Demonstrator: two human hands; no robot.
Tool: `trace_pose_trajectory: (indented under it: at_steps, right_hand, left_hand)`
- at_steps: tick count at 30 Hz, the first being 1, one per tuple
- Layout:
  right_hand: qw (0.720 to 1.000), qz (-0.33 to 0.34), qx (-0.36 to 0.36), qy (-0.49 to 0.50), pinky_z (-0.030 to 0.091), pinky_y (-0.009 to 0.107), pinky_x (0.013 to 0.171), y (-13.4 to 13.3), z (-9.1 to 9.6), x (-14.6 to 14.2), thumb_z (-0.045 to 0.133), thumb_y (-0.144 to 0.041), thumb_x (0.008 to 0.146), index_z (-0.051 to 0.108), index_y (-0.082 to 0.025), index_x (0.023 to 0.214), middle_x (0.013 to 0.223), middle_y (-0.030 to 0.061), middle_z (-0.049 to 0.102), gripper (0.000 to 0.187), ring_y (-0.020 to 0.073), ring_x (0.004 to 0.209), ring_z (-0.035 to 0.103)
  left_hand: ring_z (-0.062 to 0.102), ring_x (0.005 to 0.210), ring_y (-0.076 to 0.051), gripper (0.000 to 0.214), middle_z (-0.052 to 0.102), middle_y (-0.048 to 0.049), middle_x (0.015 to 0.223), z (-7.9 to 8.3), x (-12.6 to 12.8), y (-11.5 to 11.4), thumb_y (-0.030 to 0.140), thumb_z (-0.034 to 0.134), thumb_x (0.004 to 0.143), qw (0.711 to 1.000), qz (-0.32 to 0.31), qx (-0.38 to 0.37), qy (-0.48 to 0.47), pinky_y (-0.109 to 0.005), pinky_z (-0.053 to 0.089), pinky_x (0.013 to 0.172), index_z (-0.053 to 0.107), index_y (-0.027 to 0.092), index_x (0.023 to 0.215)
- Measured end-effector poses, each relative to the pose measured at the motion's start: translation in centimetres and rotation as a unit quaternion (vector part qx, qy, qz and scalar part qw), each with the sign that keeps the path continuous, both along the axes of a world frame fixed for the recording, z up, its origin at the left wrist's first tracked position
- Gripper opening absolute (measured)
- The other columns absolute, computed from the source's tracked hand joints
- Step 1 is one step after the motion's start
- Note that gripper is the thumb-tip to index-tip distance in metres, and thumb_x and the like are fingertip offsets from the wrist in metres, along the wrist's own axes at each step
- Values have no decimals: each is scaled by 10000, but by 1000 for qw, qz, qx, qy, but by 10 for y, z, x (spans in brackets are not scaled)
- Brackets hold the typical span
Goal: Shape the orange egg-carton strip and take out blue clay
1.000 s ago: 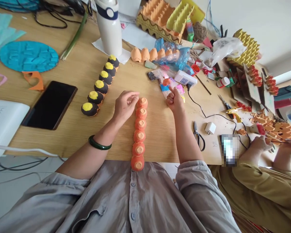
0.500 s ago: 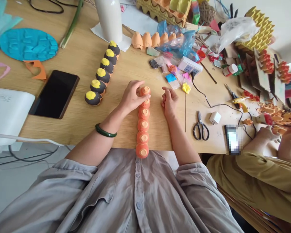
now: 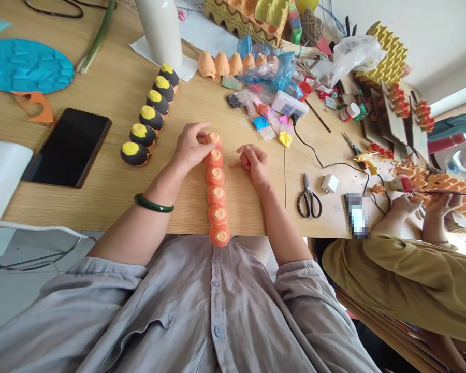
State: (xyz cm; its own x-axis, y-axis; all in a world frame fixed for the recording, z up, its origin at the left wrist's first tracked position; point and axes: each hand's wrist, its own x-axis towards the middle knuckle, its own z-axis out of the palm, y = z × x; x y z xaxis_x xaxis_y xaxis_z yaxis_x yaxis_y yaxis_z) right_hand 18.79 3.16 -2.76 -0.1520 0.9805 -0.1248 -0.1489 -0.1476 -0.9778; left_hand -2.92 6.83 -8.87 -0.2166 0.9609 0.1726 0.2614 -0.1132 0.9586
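Observation:
A strip of several orange egg-carton cups [image 3: 216,194] runs from the table's front edge away from me, each cup topped with a lighter disc. My left hand [image 3: 190,147] rests against the far end of the strip, fingers curled round the last cup [image 3: 214,139]. My right hand [image 3: 254,163] lies on the table just right of the strip, fingers loosely curled into a fist; what they hold, if anything, is hidden. A green bangle [image 3: 152,204] is on my left wrist.
A row of black cups with yellow tops [image 3: 149,118] lies left of my hand, a black phone [image 3: 68,147] further left. Scissors [image 3: 308,197], a white charger [image 3: 329,183] and a power strip [image 3: 289,106] sit to the right. Another person's hands [image 3: 423,207] work at the far right.
My right hand came back from the clay packets to the table beside the strip. My left hand closed on the strip's far cup. The camera view shifted slightly.

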Motion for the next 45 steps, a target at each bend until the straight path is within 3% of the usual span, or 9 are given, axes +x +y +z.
trace_pose_trajectory:
  at_steps: [3,9,16,20,25,29,33,39,45]
  right_hand:
    - [999,37,3,-20,656,210,707,24,-2,-1,935,-640,900,706,-223,737,617,-103,419,503,74,583,382]
    - [973,-199,53,104,733,305,911,88,2,4,802,-688,1019,661,-251,766,666,-99,422,524,75,575,336]
    - [997,-72,4,36,719,287,861,60,-7,-6,873,-474,1002,703,-247,777,667,-88,412,362,89,605,397]
    - [989,-103,36,98,699,275,989,50,-7,-7,740,-204,1016,748,-263,927,862,-46,608,107,94,795,621]
    - [989,-55,-2,136,705,340,1105,26,2,-7,705,-90,932,752,-282,1060,1161,-10,813,235,140,1098,798]
    - [988,-14,-52,144,757,334,935,8,6,-6,754,-173,993,762,-288,1137,1180,-3,870,184,159,992,847]
    - [987,14,-69,144,724,276,726,4,9,-6,847,-271,1018,756,-266,1077,963,-20,859,109,123,704,787]
    - [995,-12,-79,67,509,199,469,5,18,-7,897,-451,1009,654,-232,805,638,-74,683,385,68,436,572]
    - [998,31,-61,4,412,157,436,-3,20,-9,814,-567,1052,598,-227,725,576,-79,621,519,44,425,516]
  left_hand:
    - [778,1192,-300,591,773,-132,1394,3,-1,-5,148,878,709,1000,-3,-13,-13,-480,704,1091,820,224,1292]
    - [790,1236,-289,524,793,-139,1388,13,5,-17,167,845,779,999,-5,-32,-19,-441,704,1097,822,183,1302]
    - [806,1249,-268,505,793,-159,1428,15,25,-22,134,807,809,997,-20,-29,-65,-403,685,1128,815,154,1314]
    - [797,1292,-275,482,778,-147,1430,15,32,-25,95,793,827,998,-18,-16,-56,-410,675,1147,806,176,1302]
    - [755,1373,-285,429,784,-115,1422,28,31,-33,91,745,902,999,-32,35,15,-434,622,1227,812,205,1311]
    - [733,1379,-282,339,814,-88,1385,45,29,-45,198,691,1022,987,-29,129,95,-474,571,1274,830,233,1329]
    - [737,1352,-287,293,829,-60,1358,59,30,-56,325,684,1094,980,-61,138,127,-485,562,1272,840,273,1336]
    - [745,1350,-304,297,838,-51,1367,72,32,-62,379,741,1078,980,-105,122,117,-518,548,1295,861,282,1331]
    - [804,1214,-310,122,860,-44,1184,70,36,-64,370,843,1046,985,-114,110,64,-525,630,1191,894,316,1143]
